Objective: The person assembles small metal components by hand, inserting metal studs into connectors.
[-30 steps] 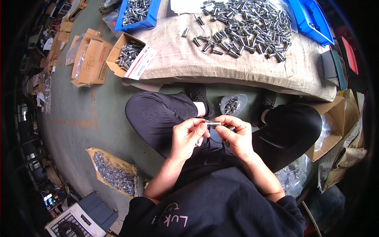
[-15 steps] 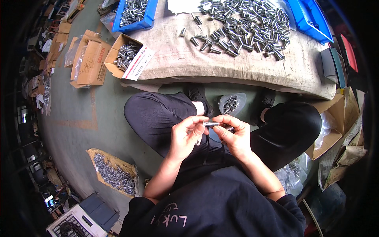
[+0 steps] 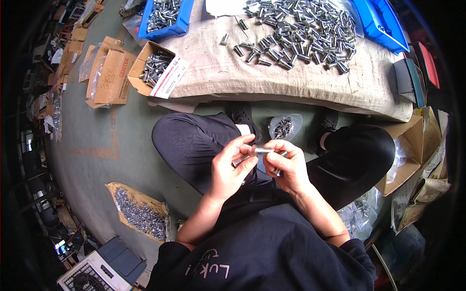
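Above my lap, my right hand (image 3: pixel 292 169) pinches a short shiny metal pin (image 3: pixel 263 151) between thumb and fingertips. Another metal piece (image 3: pixel 277 171) shows under its curled fingers. Close to the pinched pin's left end are the fingertips of my left hand (image 3: pixel 225 169), its fingers curled round a second metal pin (image 3: pixel 240 160), partly hidden. Between my feet, beyond the hands, sits a clear plastic bag (image 3: pixel 296 121) with similar small metal parts in it. Many loose flat-headed metal pins (image 3: pixel 301 41) lie heaped on the cloth-covered work surface (image 3: pixel 208 63) ahead.
At the surface's left stand a blue bin (image 3: pixel 182 24) and an open carton (image 3: pixel 138 80), both holding pins. Another blue bin (image 3: pixel 395 41) is at far right. A tray of small parts (image 3: pixel 165 213) lies on the floor at left. An open cardboard box (image 3: pixel 415 140) stands right of my knee.
The pinched pin has shifted slightly right and up. My left fingers have drawn off its end and opened a little, showing the pin within them.
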The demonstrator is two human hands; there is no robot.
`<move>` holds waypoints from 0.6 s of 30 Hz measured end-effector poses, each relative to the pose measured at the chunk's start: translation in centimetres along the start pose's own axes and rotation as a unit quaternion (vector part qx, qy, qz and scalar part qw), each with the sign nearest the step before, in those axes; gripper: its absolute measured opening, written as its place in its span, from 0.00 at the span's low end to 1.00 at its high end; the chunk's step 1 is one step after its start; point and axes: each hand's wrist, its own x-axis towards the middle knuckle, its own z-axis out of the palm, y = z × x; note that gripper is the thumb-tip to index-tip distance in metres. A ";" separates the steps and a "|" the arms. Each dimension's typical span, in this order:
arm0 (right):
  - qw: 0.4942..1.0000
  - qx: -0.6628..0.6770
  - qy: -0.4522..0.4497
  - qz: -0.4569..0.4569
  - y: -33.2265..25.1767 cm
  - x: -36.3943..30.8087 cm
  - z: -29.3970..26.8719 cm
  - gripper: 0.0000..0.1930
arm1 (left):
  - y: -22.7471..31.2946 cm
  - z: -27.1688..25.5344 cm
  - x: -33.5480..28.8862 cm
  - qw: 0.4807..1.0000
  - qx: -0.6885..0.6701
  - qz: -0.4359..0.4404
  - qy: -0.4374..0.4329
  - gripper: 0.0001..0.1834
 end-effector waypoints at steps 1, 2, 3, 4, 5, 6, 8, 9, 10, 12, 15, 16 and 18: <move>0.995 0.096 -0.032 0.016 -0.2 0.1 -0.4 0.09 | -0.1 0.0 -0.1 0.992 -0.102 -0.075 0.000 0.17; 0.979 0.191 -0.064 0.032 -0.4 0.3 -0.6 0.08 | -0.1 0.0 -0.1 0.992 -0.102 -0.075 0.000 0.17; 0.970 0.226 -0.084 0.040 -0.7 0.5 -0.6 0.08 | -0.2 -0.1 -0.1 0.972 -0.207 -0.114 -0.002 0.17; 0.967 0.232 -0.094 0.039 -0.8 0.7 -0.6 0.08 | -0.3 -0.1 -0.1 0.939 -0.308 -0.152 -0.004 0.18; 0.969 0.228 -0.080 0.058 -0.7 0.7 -0.6 0.08 | -0.5 0.0 -0.1 0.946 -0.291 -0.141 -0.005 0.18; 0.969 0.224 -0.067 0.077 -0.6 0.6 -0.7 0.08 | -0.4 0.1 0.0 0.946 -0.291 -0.141 -0.005 0.18; 0.983 0.129 -0.048 0.122 -0.4 0.6 -1.0 0.08 | 0.0 0.5 0.2 0.951 -0.289 -0.107 0.023 0.17; 0.986 0.074 -0.023 0.147 -0.6 0.4 -0.4 0.07 | -0.2 0.5 0.2 0.951 -0.289 -0.108 0.023 0.17; 0.988 0.039 -0.022 0.149 -0.3 0.3 -0.1 0.09 | -0.4 0.6 0.2 0.972 -0.223 -0.073 0.022 0.18; 0.991 -0.003 -0.032 0.132 0.3 0.3 0.4 0.09 | -0.6 0.7 0.2 0.987 -0.157 -0.039 0.020 0.19; 0.995 -0.065 -0.015 0.078 0.5 0.3 0.7 0.09 | -0.8 0.9 0.2 1.000 -0.030 0.007 0.005 0.21; 0.993 -0.106 -0.006 0.048 0.5 0.3 0.7 0.08 | -0.6 0.8 0.1 1.000 -0.030 0.007 0.006 0.21; 0.994 -0.104 0.006 0.027 0.5 0.0 0.8 0.08 | -0.2 0.7 0.0 0.995 -0.080 -0.057 0.027 0.22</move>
